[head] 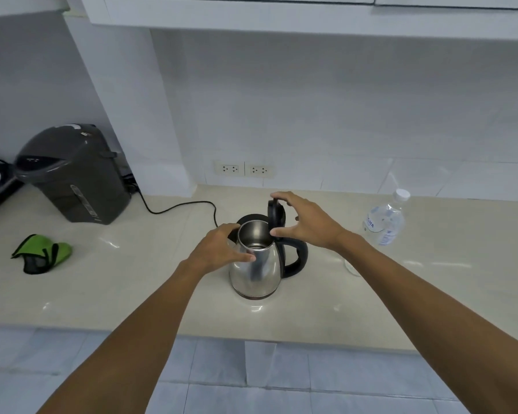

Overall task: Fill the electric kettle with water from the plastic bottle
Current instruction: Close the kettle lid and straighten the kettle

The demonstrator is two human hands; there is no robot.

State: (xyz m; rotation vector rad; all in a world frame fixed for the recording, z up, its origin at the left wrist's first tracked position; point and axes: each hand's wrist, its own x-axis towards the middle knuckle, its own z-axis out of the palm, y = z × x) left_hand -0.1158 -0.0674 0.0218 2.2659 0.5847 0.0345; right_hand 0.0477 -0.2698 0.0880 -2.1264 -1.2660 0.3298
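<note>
A: Where is the kettle point(256, 264)?
B: Mid-counter point(132, 279): a rounded, polished steel body with a black handle point(296, 258). Its black lid point(275, 216) stands hinged upright; the inside looks bare metal.

A: The bottle point(385, 219)?
B: Clear plastic, white cap on, upright to the right, apart from the kettle.

A: The hands?
B: The left hand point(222, 246) cups the steel wall near the rim, fingers loosely curved. The right hand point(307, 222) pinches the lid's edge between thumb and fingers.

A: Beyond?
B: A grey water boiler point(72, 174) and a green cloth point(42, 252) at left.
</note>
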